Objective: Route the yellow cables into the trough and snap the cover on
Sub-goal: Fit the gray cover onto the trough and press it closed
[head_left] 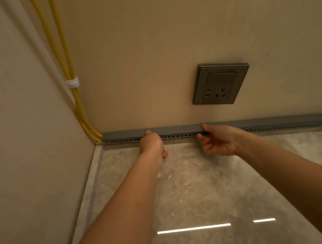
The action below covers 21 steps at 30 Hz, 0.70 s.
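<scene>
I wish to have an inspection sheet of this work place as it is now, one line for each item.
Surface: grey glossy floor with light reflections.
Job's things: grey slotted trough along the wall foot; cover lies on top; whether snapped, cannot tell.
Clutter: nothing seen.
Hands: left hand touches the cover, grip hidden; right hand pinches the cover, thumb on top.
Cables: yellow cables descend the corner, bound by a white tie, entering the trough's left end.
Surroundings: beige walls; wall socket above the trough.

Indoor rm: wall socket (220, 83), tile floor (201, 186).
</scene>
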Available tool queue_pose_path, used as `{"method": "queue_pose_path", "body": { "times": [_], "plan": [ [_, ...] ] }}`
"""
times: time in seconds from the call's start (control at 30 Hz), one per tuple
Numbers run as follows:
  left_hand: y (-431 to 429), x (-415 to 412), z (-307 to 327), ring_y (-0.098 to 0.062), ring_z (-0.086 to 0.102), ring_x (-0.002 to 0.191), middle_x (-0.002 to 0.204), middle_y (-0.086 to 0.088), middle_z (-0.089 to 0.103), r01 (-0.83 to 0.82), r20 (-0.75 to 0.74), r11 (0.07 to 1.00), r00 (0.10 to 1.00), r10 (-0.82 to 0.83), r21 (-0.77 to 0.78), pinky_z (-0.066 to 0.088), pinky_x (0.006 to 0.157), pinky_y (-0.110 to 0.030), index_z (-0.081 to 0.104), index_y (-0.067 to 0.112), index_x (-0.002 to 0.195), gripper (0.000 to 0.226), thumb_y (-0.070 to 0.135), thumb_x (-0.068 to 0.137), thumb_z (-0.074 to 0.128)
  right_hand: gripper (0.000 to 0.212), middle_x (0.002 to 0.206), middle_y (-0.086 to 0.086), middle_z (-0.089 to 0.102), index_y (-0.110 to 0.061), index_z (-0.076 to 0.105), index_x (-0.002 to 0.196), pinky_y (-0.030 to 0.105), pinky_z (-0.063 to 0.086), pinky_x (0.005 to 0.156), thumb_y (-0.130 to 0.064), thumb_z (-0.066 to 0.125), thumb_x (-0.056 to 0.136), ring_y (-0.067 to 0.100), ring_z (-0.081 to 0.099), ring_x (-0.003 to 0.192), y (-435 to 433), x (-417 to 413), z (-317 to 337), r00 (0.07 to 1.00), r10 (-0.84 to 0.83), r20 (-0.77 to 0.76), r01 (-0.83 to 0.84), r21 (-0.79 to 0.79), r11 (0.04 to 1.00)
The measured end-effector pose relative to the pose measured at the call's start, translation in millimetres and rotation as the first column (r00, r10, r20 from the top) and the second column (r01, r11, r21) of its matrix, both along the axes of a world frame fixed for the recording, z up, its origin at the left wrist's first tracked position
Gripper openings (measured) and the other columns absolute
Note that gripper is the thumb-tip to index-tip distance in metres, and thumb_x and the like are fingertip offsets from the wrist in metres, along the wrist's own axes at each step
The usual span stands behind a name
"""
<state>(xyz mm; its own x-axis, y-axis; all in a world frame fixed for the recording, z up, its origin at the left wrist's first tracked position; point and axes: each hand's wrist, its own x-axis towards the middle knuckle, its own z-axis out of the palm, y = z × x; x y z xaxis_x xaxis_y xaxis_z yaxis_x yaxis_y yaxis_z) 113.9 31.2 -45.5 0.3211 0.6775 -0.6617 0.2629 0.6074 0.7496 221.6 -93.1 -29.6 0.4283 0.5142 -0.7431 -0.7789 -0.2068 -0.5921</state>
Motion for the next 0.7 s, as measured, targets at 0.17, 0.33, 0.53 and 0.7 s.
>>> {"method": "queue_pose_path", "body": {
  "times": [0.17,0.33,0.53,0.7],
  "plan": [
    [4,-8,-1,-0.013,0.017,0.046,0.058,0.0,0.028,0.081,0.004,0.996,0.997,-0.081,-0.047,0.015,0.037,-0.015,0.044,0.013,0.103,0.032,0.037,0.101,0.023,0.036,0.035,-0.005,0.04,-0.001,0.049,0.08,0.018,0.02,0.035,-0.03,0.038,0.099,0.005,0.026,0.027,3,1,-5,1.0,-0.01,0.01,0.01,0.009,1.0],
    [4,-7,0,-0.018,0.035,0.049,0.066,-0.006,0.042,0.068,-0.024,0.997,0.997,-0.069,-0.038,0.028,0.044,-0.022,0.048,0.011,0.113,0.04,0.04,0.101,0.024,0.039,0.032,-0.005,0.039,0.001,0.049,0.077,0.014,0.018,0.031,-0.029,0.039,0.099,0.005,0.022,0.023,3,2,-7,1.0,-0.021,0.006,0.021,0.027,0.999],
    [-3,9,-16,-0.042,0.05,0.119,0.131,-0.029,0.051,-0.004,-0.216,0.988,0.976,0.038,0.156,0.039,0.101,-0.052,0.047,-0.005,0.126,0.061,0.042,0.1,0.019,0.04,0.03,-0.005,0.038,0.0,0.047,0.075,0.014,0.016,0.031,-0.028,0.035,0.101,0.005,0.02,0.022,7,3,-5,1.0,0.023,0.003,-0.023,0.017,1.0],
    [-29,28,-16,-0.041,0.051,0.118,0.13,-0.027,0.052,-0.037,-0.174,0.979,0.982,0.073,0.202,0.04,0.1,-0.053,0.05,-0.002,0.124,0.056,0.043,0.097,0.031,0.038,0.027,-0.005,0.038,-0.007,0.043,0.072,0.016,0.015,0.036,-0.029,0.033,0.101,0.005,0.021,0.02,7,4,-3,0.996,0.085,0.025,-0.084,-0.021,0.996]
  ]
}}
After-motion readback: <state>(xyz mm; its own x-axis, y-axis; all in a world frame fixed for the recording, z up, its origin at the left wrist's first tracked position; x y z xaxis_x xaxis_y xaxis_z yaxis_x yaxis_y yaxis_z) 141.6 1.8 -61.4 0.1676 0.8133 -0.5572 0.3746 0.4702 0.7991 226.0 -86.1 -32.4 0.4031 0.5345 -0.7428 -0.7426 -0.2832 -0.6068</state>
